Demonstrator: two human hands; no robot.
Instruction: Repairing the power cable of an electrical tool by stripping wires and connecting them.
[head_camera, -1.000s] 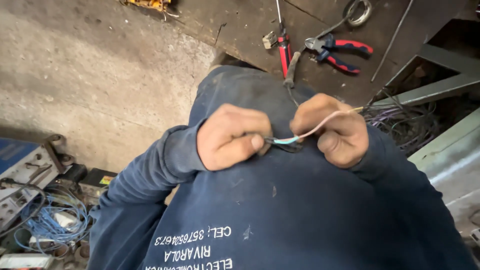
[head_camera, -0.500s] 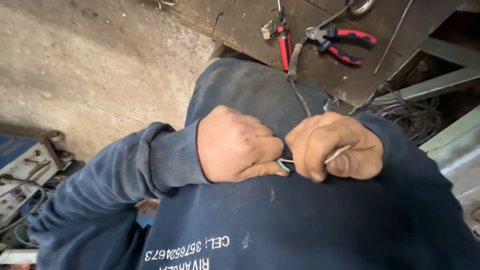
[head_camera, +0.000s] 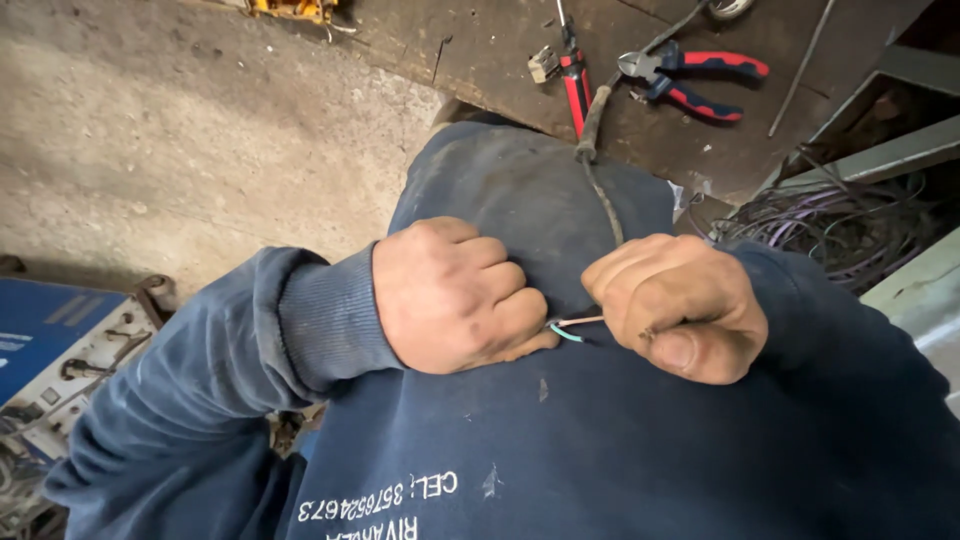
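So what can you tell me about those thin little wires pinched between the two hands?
The thin wires show only as a short stretch bridging the gap between the two fists: one strand in green or teal insulation, one pale pinkish-white, lying close together and nearly level. The left hand grips one end and the right hand the other, both closed tight, so the rest is hidden. A darker, frayed-looking cable runs up from the right fist towards the workbench; whether it joins them cannot be seen.

Place: a workshop, likely for electrical or metal work.
Floor: rough, stained grey concrete floor (head_camera: 150, 130).
Tools: red-and-black handled pliers (head_camera: 690, 80) on a grimy dark metal counter (head_camera: 480, 50).
Clutter: tangled purple wires (head_camera: 830, 225); blue metal machine box (head_camera: 50, 340).
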